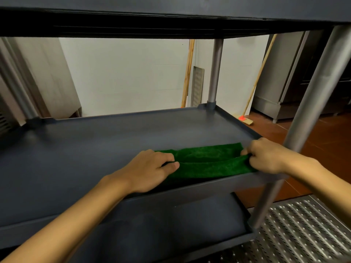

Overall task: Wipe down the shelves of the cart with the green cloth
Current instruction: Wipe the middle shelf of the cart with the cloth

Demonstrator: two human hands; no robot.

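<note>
The green cloth (207, 160) lies folded lengthwise on the dark grey middle shelf (106, 147) of the cart, near its front right corner. My left hand (152, 169) pinches the cloth's left end between thumb and fingers. My right hand (266, 154) pinches its right end, close to the shelf's right rim. The cloth is stretched between both hands. The top shelf (171, 21) runs overhead and the bottom shelf (190, 224) shows below.
Grey cart posts stand at the back right (214, 73) and front right (311, 103). Two wooden broom handles (188, 73) lean on the white wall behind. A perforated metal floor plate (303, 224) lies at lower right, with steel cabinets (284, 76) beyond.
</note>
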